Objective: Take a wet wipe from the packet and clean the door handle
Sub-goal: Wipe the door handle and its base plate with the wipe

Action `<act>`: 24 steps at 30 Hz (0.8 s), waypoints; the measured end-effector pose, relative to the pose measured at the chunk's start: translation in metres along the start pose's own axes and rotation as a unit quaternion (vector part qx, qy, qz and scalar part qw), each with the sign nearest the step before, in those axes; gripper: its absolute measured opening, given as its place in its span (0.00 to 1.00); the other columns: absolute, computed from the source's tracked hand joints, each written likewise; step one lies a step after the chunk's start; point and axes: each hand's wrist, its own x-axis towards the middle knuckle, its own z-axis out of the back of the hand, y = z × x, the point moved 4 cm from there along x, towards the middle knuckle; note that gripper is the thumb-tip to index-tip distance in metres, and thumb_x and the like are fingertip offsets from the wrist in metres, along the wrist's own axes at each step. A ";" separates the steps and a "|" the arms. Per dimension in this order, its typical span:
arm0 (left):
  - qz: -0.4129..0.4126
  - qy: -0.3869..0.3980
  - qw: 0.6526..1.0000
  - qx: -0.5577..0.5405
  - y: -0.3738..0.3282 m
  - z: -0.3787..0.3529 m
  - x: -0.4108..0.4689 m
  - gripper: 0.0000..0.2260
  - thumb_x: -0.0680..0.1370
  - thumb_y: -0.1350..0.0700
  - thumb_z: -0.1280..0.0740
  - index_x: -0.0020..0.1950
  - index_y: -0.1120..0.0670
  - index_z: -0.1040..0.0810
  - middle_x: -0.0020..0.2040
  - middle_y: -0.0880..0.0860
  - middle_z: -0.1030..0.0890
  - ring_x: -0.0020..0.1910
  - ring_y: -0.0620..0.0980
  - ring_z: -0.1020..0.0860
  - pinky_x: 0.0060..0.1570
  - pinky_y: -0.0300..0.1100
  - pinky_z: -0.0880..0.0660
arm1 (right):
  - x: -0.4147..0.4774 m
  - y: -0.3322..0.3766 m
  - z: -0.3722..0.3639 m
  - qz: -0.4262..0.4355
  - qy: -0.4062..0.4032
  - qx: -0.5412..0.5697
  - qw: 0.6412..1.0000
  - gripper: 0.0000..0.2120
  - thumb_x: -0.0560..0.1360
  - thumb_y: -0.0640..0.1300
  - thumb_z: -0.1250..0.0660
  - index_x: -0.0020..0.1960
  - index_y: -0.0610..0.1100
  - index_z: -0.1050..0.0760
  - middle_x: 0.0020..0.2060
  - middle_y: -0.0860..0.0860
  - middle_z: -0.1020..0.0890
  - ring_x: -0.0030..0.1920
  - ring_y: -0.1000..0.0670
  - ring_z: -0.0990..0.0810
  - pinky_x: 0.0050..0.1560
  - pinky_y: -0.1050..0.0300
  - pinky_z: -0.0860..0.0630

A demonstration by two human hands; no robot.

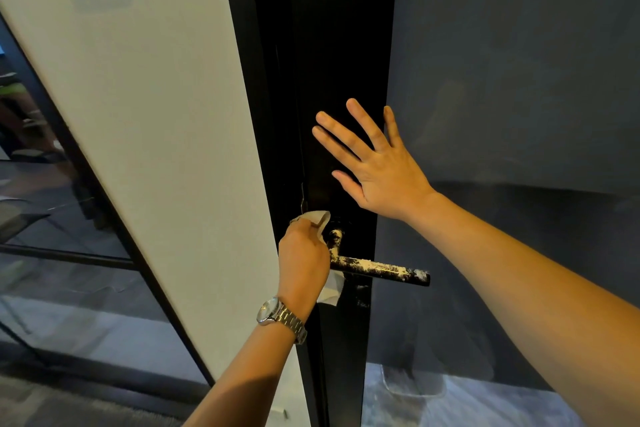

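Streaks of pale residue covered the door handle [381, 270], a dark lever that ran from its pivot out toward three o'clock, with the thickest patches along the middle and at the tip. The left hand [303, 260], a wristwatch [273, 310] on its wrist, was at the pivot end, its fingers curled tight round a bunched wet wipe [333, 291]. One fold of the wipe stuck out above the knuckles at twelve o'clock and a loose tail hung below the hand at six o'clock. The right hand [384, 172] lay flat on the black door stile [339, 45] at about one o'clock from the pivot, fingers straight and spread apart, holding nothing. The packet was nowhere in sight.

From where I stood, the cleaning looked barely begun, since nearly all of the lever showed marks. The main risk seemed to be the lever itself: a hard wipe pressing down could turn it and unlatch the door, which might then swing if the bracing palm eased off. The bunched wipe might also only drag residue along the bar, or smear it onto the stile beneath, where specks already showed. The dangling tail could snag on the lever tip.
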 end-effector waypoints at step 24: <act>0.003 -0.003 0.999 -0.034 0.003 0.000 -0.007 0.14 0.80 0.64 0.47 0.63 0.57 0.28 0.56 0.59 0.24 0.45 0.56 0.24 0.34 0.35 0.29 | 0.000 0.000 -0.003 0.007 -0.024 0.008 1.000 0.26 0.79 0.52 0.45 0.75 0.48 0.44 0.75 0.50 0.39 0.75 0.42 0.50 0.73 0.39 0.58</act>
